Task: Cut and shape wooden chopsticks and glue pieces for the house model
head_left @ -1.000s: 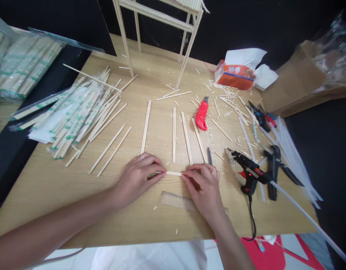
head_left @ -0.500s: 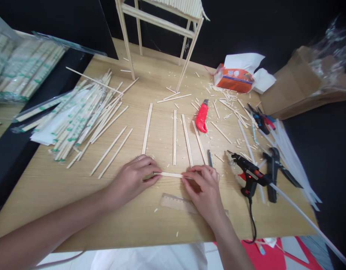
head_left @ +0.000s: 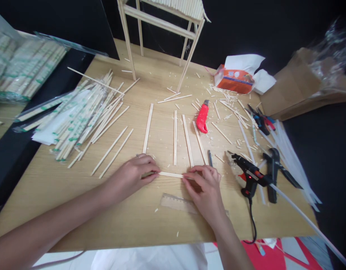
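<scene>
Near the front of the table, a pair of thin wooden sticks (head_left: pixel 170 174) lies side by side between my hands. My left hand (head_left: pixel 137 172) pinches their left end between thumb and fingers. At the right end, my right hand (head_left: pixel 204 184) pinches them the same way, hiding that tip. Just beyond, several paired sticks (head_left: pixel 175 137) lie pointing away from me. A clear ruler (head_left: pixel 178 203) rests on the table, partly under my right hand. To the right, a black glue gun (head_left: pixel 250 172) with a red light and a long glue stick lies on its side.
A red utility knife (head_left: pixel 202 117) lies beyond the sticks among wood scraps. Bagged sticks (head_left: pixel 77 116) are heaped at left. A stick frame (head_left: pixel 161 20) stands at the back. A tissue box (head_left: pixel 234 79), a cardboard box (head_left: pixel 299 86) and pliers (head_left: pixel 261 119) are at right.
My left hand has shifted very slightly along the stick pair. Both hands keep their pinch, and the other things lie as before.
</scene>
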The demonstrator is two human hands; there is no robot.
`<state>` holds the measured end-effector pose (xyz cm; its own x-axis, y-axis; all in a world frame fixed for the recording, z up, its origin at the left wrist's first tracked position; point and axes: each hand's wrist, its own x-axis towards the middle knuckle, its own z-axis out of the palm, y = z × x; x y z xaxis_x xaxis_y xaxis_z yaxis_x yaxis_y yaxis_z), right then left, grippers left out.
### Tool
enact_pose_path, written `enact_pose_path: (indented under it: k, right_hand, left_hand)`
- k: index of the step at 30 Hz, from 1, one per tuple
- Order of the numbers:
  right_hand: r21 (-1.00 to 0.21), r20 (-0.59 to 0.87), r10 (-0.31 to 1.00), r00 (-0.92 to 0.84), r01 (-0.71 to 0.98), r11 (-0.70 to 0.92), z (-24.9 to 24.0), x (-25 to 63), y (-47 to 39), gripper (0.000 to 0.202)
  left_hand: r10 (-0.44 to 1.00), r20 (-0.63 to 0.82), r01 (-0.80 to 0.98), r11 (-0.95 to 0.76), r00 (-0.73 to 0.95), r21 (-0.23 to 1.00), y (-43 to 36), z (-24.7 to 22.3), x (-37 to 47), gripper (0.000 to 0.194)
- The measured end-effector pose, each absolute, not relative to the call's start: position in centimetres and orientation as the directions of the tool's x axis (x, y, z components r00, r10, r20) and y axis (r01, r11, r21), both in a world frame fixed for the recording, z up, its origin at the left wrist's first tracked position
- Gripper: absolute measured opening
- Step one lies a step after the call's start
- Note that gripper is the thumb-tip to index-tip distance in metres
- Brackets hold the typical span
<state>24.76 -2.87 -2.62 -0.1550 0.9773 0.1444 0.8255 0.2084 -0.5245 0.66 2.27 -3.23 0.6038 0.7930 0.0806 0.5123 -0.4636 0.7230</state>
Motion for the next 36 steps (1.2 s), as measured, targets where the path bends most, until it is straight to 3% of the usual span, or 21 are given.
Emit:
enact_pose_path:
  k: [8,24,36]
  right_hand:
    - [-0.52,0.137,0.98,-0.145,0.831,0.196,-2.2,25.2,-3.2,0.019]
    - [-0.512,0.139,0.978,-0.155,0.834,0.205,-1.9,22.0,-2.7,0.013]
    - [-0.388,0.141,0.965,-0.222,0.884,0.26,-1.3,21.6,-2.3,0.011]
  left_hand:
    - [0.806,0.077,0.533,-0.457,0.587,0.712,2.0,-3.6,0.7,0.013]
    - [0.8,0.109,0.512,-0.476,0.591,0.715,1.8,-3.9,0.6,0.014]
    - [0.798,0.089,0.531,-0.475,0.596,0.702,1.8,-3.9,0.6,0.014]
